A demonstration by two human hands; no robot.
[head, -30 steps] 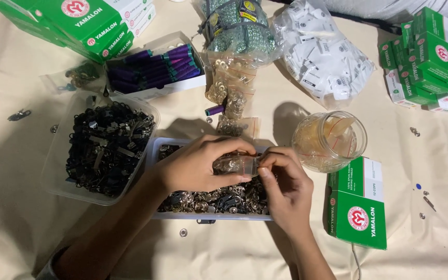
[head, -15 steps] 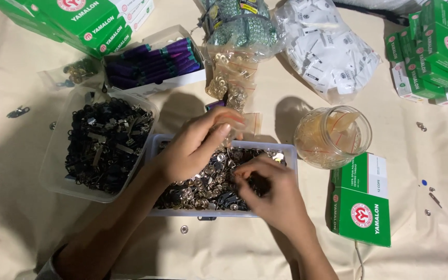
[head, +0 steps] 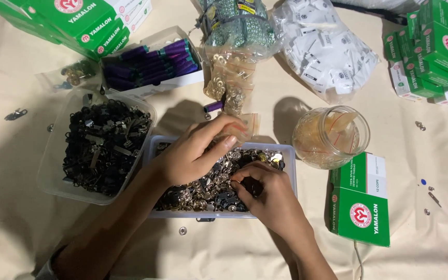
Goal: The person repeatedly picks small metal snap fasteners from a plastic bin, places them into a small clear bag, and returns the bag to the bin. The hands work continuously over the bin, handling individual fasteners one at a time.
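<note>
Both hands work inside the clear tray of small metal fasteners at the middle of the cloth. The left hand reaches in from the tray's left rim, its fingers curled and pinched at the tips over the heap; whether a piece sits between them cannot be told. The right hand rests on the tray's near right part, fingers bent down into the pieces, apparently picking, though any piece it has is hidden.

The fasteners look like hard, light, smooth metal snaps and sliders, silver and dark mixed. By their look they would slip and scatter easily, so a fingertip pinch on one piece's rim seems the surest hold. Far too many lie there to count.

Left of the tray stands one larger clear tub of black metal parts. Right of it stands one glass jar with crumpled yellowish film inside, and beyond that one green box lies flat. Behind the tray lie one bag of brass-coloured snaps, one open box of purple spools, one bag of white pieces, and green boxes stacked at both far corners. A few stray bits dot the cloth.
</note>
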